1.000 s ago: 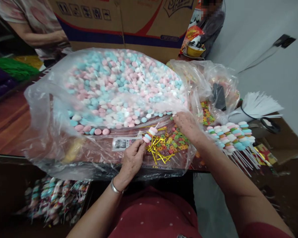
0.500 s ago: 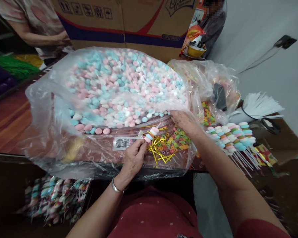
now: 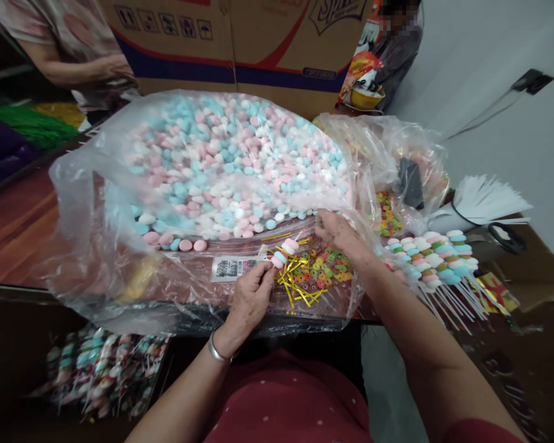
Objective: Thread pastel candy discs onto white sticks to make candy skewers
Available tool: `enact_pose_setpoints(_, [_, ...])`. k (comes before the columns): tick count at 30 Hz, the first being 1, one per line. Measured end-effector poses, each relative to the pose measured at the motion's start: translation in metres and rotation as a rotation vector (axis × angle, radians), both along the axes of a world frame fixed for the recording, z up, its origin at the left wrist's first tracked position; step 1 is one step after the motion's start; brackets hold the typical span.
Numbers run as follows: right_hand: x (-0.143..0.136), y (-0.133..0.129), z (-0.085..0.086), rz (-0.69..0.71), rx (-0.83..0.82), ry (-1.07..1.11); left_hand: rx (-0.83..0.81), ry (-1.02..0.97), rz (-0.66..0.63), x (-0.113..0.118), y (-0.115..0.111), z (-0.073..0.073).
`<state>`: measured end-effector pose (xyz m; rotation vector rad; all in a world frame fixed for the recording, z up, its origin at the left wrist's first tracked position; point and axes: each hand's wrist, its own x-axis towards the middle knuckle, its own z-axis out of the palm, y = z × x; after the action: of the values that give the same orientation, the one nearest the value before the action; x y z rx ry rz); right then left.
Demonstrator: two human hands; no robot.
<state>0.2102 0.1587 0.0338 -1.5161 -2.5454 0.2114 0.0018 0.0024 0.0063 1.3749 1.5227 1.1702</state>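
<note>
From the head camera, with my left hand point(image 3: 253, 289) as the clock's centre, the skewer point(image 3: 284, 253) points off at one o'clock. My thumb and finger are pinched closed on its lower end. My right hand point(image 3: 335, 231) is at two o'clock with its fingers part curled, just under the edge of the bag point(image 3: 240, 172); I cannot tell whether they have hold of anything.

What worries me is that small pinch. If it slackens, the skewer could twist or drop into the gold ties point(image 3: 300, 289) at three o'clock. Pinch too hard and the soft lowest piece could dent. The rings point(image 3: 327, 267), between two and three o'clock, lie close to the ties, so a careless sweep of my right wrist could mix or scatter them. The plastic looks loose and slippery; tugging it might set marshmallows point(image 3: 184, 245) rolling across the table point(image 3: 23, 215).

The skewer sits tilted above the near part of the plastic, beside the ties. Its pieces are rounded, matt and pastel: pink and white at the far end, some blue midway, pink and white again by my thumb. Whether any ring sits between them is too small to tell.
</note>
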Motion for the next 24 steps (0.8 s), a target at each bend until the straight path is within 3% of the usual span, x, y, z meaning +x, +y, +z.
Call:
enact_pose_setpoints(2, [-0.006, -0.006, -0.002, -0.031, -0.075, 0.165, 0.006, 0.016, -0.004, 0.000, 0.000, 0.001])
enact_pose_setpoints(6, [-0.018, -0.027, 0.000, -0.068, -0.382, 0.777, 0.009, 0.074, -0.004, 0.001, 0.000, 0.002])
enact_pose_setpoints(8, [-0.022, -0.036, 0.002, -0.100, -0.460, 0.956, 0.003, 0.097, -0.005, 0.002, 0.000, 0.003])
enact_pose_setpoints(15, [-0.023, -0.044, 0.005, -0.139, -0.497, 1.088, -0.001, 0.116, -0.007, 0.002, 0.001, 0.003])
enact_pose_setpoints(24, [-0.024, -0.045, -0.003, -0.189, -0.568, 1.197, 0.005, 0.100, 0.003, 0.002, 0.001, 0.003])
